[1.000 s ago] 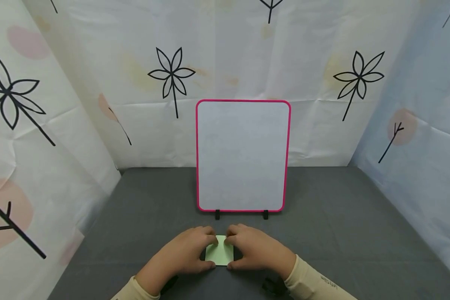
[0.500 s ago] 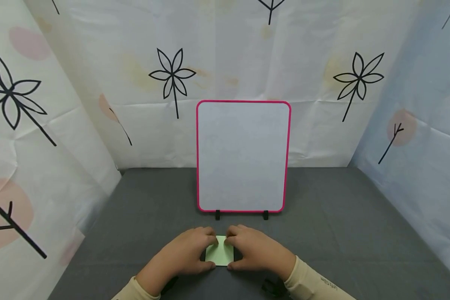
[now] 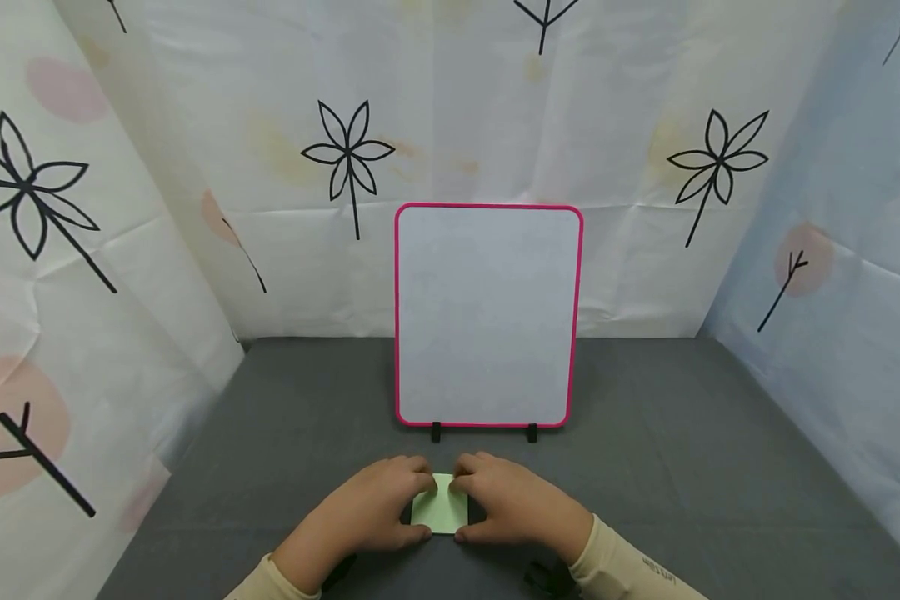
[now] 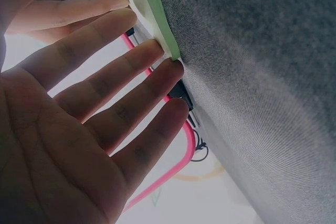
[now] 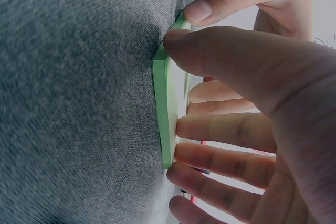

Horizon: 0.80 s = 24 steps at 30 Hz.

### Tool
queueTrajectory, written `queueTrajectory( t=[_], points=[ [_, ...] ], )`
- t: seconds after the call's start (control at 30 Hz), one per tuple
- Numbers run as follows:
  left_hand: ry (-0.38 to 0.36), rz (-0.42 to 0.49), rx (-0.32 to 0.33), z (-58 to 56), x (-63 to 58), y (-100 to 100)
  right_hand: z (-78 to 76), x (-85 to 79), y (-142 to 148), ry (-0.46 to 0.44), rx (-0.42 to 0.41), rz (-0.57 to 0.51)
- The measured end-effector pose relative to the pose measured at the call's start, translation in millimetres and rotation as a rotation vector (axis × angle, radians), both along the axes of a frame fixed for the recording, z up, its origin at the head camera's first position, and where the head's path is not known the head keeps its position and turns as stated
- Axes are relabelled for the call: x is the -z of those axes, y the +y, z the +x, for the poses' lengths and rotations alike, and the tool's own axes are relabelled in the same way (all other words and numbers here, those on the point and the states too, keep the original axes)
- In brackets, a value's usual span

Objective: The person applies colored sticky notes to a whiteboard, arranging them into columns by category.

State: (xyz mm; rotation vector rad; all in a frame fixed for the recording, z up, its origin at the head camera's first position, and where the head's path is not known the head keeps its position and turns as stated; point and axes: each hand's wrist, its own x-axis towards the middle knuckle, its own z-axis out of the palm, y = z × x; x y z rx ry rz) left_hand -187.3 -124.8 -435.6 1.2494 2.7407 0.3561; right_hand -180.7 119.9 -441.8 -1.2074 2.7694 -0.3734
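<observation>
A square light-green pad of paper notes [image 3: 441, 512] lies flat on the grey cloth in the head view, between the two hands. My left hand [image 3: 381, 504] is at its left side, thumb by the near left corner. Extended fingers [image 4: 123, 80] meet the pad's edge in the left wrist view. My right hand [image 3: 513, 504] mirrors it on the right side. The right wrist view shows that hand's thumb [image 5: 210, 51] on a corner of the pad's thick green edge [image 5: 161, 93], with the other fingers spread, tips along its side. Palms partly hide the pad's sides.
Behind the hands stands a white board [image 3: 487, 317] with a pink frame on two small black feet [image 3: 436, 432]. Grey cloth [image 3: 645, 450] covers the table. Patterned white fabric walls [image 3: 495, 125] enclose the back and both sides.
The head view has tilted slightly, so the scene sits a little lower in it. Both hands and the pad keep their places.
</observation>
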Motion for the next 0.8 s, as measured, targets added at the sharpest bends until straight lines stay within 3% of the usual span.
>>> queueTrajectory(
  t=[0.5, 0.8],
  points=[
    [-0.039, -0.009, 0.002, -3.8, 2.8, -1.6, -1.4, -0.3, -0.8, -0.033, -0.003, -0.016],
    [-0.032, 0.01, 0.013, -0.5, -1.4, -1.5, 0.6, -1.1, -0.2, -0.019, -0.015, -0.026]
  ],
)
